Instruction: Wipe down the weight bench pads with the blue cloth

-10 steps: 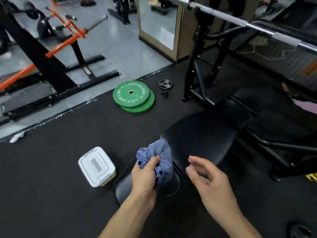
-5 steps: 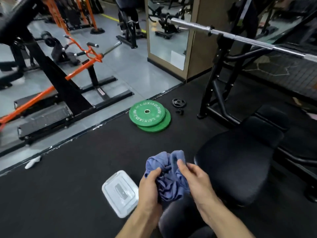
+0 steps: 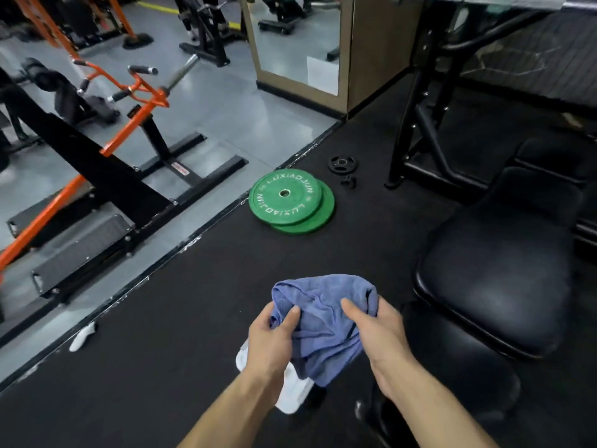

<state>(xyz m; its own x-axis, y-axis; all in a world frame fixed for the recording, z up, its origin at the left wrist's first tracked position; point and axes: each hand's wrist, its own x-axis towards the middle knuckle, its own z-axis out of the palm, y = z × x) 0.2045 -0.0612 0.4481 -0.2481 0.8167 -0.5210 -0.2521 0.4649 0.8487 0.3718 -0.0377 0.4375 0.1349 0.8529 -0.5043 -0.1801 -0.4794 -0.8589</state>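
We hold the blue cloth point(image 3: 323, 331) bunched between both hands, lifted in front of us and clear of the black floor mat point(image 3: 161, 367); our left hand point(image 3: 274, 337) grips its left edge, thumb laid over the top of the fabric and the fingers curled beneath it, hidden by the folds; our right hand point(image 3: 378, 334) closes on the right side, thumb pressed into the cloth and fingers wrapped round the back; the loose lower part of the cloth hangs down between our wrists. The weight bench pad point(image 3: 494, 279), black and glossy, lies to our right, just beside the right hand but not touched by it or by the cloth; a second, smaller pad point(image 3: 462, 360) sits lower, below that hand. Under the cloth a white lidded container point(image 3: 290, 389) rests on the mat, partly covered by our left forearm. Farther off, two green weight plates point(image 3: 290, 202) lie stacked on the mat.
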